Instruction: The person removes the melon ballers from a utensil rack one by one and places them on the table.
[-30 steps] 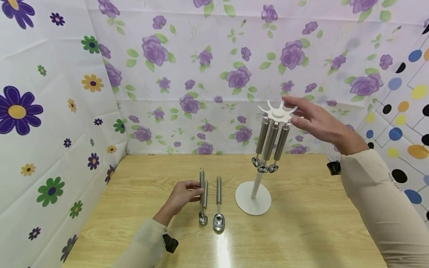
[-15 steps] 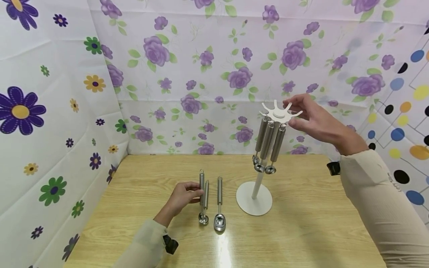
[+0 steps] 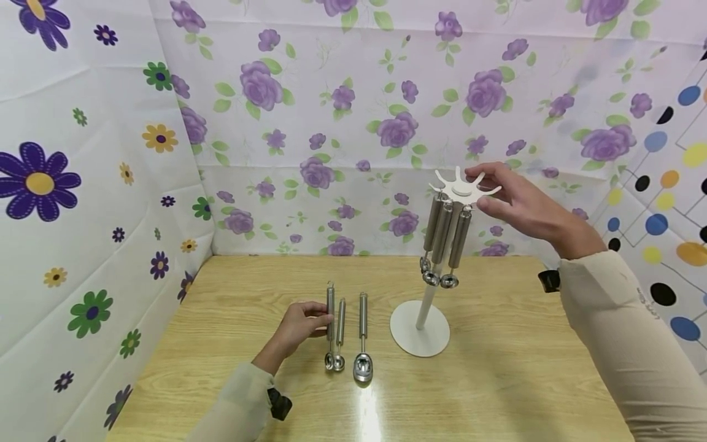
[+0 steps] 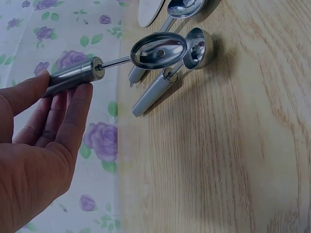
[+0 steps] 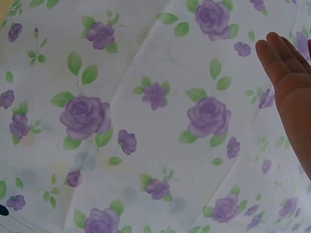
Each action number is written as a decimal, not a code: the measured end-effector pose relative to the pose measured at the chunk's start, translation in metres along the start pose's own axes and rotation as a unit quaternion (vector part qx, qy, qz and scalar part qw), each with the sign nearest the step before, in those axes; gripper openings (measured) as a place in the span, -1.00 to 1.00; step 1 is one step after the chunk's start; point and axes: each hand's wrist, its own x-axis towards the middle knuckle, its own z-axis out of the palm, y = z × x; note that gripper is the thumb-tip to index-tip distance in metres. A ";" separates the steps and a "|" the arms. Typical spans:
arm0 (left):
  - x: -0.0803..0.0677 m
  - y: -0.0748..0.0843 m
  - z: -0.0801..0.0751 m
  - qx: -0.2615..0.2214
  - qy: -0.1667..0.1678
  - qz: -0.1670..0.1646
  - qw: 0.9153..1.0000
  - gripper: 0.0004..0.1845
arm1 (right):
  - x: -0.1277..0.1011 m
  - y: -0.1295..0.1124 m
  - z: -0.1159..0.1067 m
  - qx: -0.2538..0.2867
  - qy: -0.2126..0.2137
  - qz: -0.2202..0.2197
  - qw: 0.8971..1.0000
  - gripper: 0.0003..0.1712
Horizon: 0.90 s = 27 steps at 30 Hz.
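Note:
My left hand (image 3: 301, 325) pinches the steel handle of a melon baller (image 3: 330, 313) between thumb and fingers. The left wrist view shows its oval bowl (image 4: 159, 50), with a small hole in it, held above the others. A round-bowled melon baller (image 3: 340, 325) lies just right of it on the table, and a larger scoop (image 3: 363, 334) lies further right. At a white stand (image 3: 422, 310), my right hand (image 3: 521, 199) spreads thumb and fingers around the right edge of the pronged top (image 3: 461, 189); whether it touches is unclear. Several steel scoops (image 3: 442, 233) hang from the prongs.
The wooden table (image 3: 248, 276) meets a rose-patterned cloth (image 3: 342, 147) at the back. A daisy-patterned cloth (image 3: 127, 215) stands on the left and a dotted one (image 3: 663, 196) on the right.
The stand's pronged top has turned a little, shifting the hanging scoops. The melon baller in my left hand has moved slightly left, apart from its neighbour, and its bowl has turned.

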 end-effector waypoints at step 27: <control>0.012 -0.021 -0.007 0.027 0.045 -0.018 0.998 -0.74 | -0.006 0.004 0.010 0.027 0.031 -0.010 0.999 -0.61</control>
